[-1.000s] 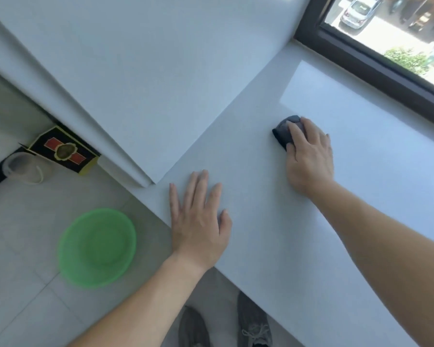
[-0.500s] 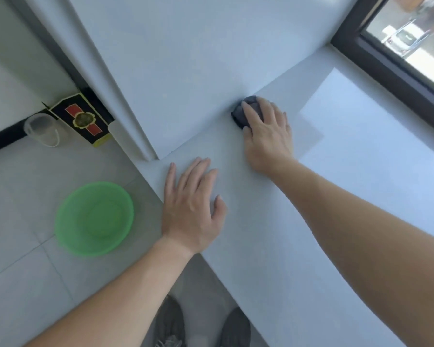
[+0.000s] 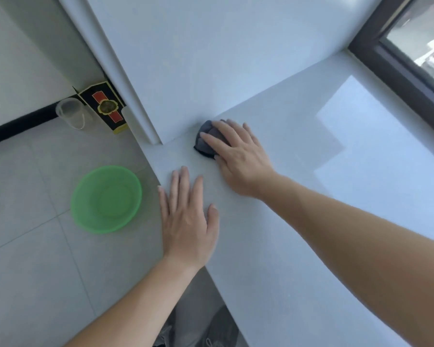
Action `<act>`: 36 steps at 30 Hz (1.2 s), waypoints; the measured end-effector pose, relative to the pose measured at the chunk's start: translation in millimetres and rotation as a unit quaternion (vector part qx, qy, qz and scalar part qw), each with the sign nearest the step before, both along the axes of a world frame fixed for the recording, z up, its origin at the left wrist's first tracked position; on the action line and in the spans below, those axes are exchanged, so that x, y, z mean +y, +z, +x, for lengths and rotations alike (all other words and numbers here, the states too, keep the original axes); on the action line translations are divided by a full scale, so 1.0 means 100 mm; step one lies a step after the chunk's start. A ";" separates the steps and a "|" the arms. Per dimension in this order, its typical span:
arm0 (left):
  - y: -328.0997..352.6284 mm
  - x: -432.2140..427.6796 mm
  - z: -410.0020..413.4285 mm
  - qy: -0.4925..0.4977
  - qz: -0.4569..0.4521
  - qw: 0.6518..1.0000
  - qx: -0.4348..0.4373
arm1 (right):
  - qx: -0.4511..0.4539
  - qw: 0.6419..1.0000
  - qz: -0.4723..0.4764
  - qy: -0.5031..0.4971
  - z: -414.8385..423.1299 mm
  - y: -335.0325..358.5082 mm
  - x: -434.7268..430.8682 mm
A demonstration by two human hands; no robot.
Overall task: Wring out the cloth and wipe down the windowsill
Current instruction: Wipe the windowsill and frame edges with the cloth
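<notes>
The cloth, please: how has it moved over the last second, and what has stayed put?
The right hand, pressing on the cloth, slid it across the windowsill away from the window, to the side wall and along it toward the sill's front edge. The left hand stayed flat on the sill.

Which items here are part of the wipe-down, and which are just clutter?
In the job: dark cloth, under the right hand; windowsill; left hand, flat on it; green basin on the floor, probably for wringing.
Lying about: clear cup, black box, both on the floor by the wall.
</notes>
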State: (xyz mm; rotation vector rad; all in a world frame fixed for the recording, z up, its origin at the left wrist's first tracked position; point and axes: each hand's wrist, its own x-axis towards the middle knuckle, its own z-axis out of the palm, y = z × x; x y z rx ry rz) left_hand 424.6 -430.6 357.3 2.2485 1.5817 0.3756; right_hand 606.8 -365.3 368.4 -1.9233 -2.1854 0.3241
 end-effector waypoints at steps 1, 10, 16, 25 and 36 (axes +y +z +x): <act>-0.01 -0.04 0.02 0.011 -0.007 1.000 -0.011 | -0.005 1.000 0.002 0.027 0.12 0.01 -0.02; -0.11 -0.08 0.03 0.035 0.014 0.995 -0.096 | 0.039 0.978 0.032 -0.202 0.33 0.01 -0.60; -0.12 -0.11 0.02 0.047 0.014 0.993 -0.112 | -0.007 1.000 0.013 -0.010 0.64 -0.04 -0.84; -0.06 -0.61 0.02 0.063 -0.043 0.992 -0.103 | -0.002 0.999 0.010 0.044 0.04 -0.03 -0.66; -0.03 -0.77 -0.05 0.033 -0.073 0.996 -0.027 | -0.011 0.985 -0.006 0.174 -0.50 0.03 -0.04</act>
